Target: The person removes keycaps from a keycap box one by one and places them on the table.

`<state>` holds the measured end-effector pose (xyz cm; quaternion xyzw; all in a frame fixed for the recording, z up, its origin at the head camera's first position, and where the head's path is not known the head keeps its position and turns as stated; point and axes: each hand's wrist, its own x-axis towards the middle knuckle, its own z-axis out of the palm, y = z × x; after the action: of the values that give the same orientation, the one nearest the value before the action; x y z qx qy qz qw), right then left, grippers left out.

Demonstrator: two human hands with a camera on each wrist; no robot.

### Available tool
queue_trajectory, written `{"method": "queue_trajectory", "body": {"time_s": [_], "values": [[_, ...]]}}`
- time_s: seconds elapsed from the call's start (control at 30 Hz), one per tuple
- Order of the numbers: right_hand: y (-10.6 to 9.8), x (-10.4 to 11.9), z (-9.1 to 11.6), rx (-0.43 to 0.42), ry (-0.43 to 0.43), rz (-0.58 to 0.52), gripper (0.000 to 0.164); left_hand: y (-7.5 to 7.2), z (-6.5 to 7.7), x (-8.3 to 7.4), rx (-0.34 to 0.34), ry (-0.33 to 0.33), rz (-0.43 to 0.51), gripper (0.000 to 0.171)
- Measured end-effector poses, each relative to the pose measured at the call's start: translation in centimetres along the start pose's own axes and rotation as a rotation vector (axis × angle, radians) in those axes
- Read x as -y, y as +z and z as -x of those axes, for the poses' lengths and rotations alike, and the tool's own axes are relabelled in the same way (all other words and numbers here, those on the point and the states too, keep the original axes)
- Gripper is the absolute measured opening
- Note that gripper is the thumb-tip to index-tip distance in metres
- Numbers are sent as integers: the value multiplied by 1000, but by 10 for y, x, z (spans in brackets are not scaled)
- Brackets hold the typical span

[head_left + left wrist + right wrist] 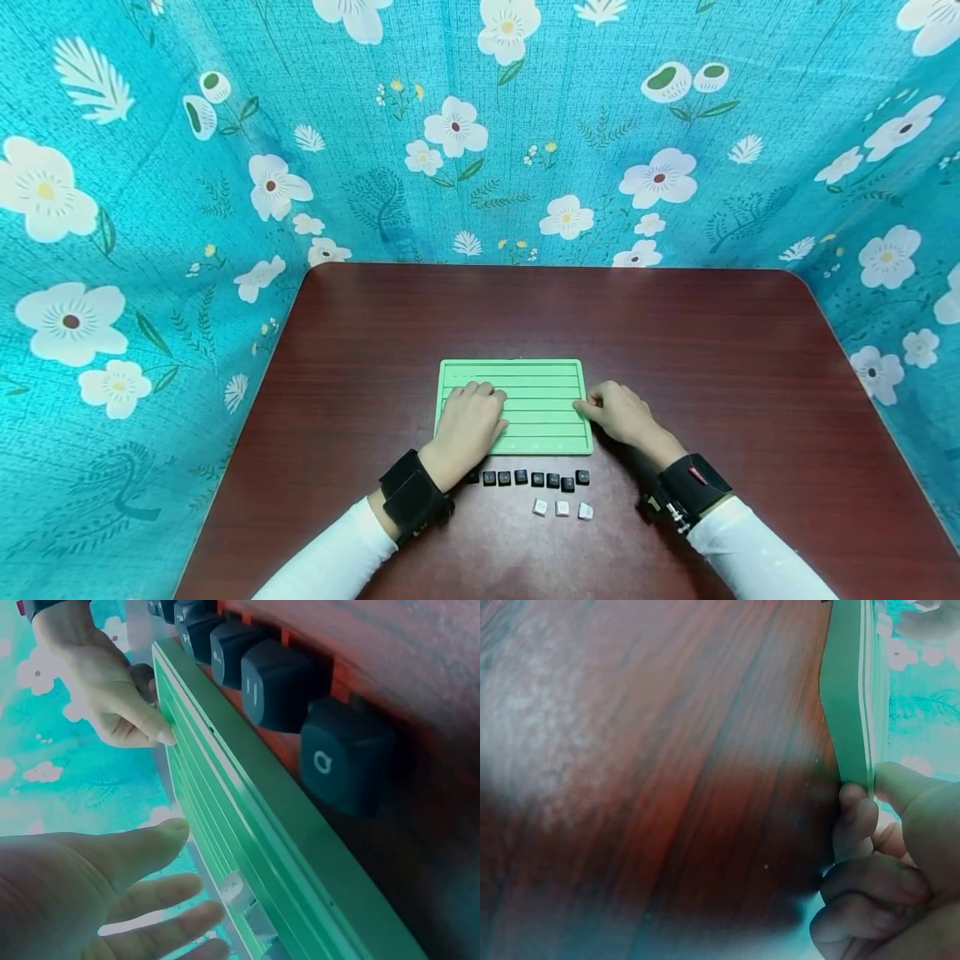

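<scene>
A light green tray with several parallel ridges lies flat on the table. My right hand pinches its right edge, thumb on top and curled fingers against the outer side. Over the left part of the tray is my left hand, thumb apart and fingers extended. Close to those fingertips, a white keycap and a few more keycaps sit in the tray; the left wrist view shows them, while the hand hides them in the head view. Whether the left fingertips touch them, I cannot tell.
In front of the tray, several black keycaps form a row, its left end partly behind my left wrist. Three white keycaps lie nearer me. The dark wooden table meets a blue floral cloth at the back and sides.
</scene>
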<state>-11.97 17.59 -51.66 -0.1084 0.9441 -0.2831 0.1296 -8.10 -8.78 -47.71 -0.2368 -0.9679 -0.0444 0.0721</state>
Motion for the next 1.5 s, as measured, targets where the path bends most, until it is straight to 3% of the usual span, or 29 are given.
{"method": "queue_trajectory", "body": {"time_s": [0.4,0.63,0.8,1.5], "values": [[0,-1,0,7,6,-1,45,7,-6,6,43,-30,-65,34],[0,0,0,19,16,-7,45,14,-12,9,-5,-19,-94,10],[-1,1,1,18,16,-13,45,19,-16,10,-10,-6,-120,19],[-1,1,0,8,6,-7,45,21,-21,11,-31,-16,-138,20]]}}
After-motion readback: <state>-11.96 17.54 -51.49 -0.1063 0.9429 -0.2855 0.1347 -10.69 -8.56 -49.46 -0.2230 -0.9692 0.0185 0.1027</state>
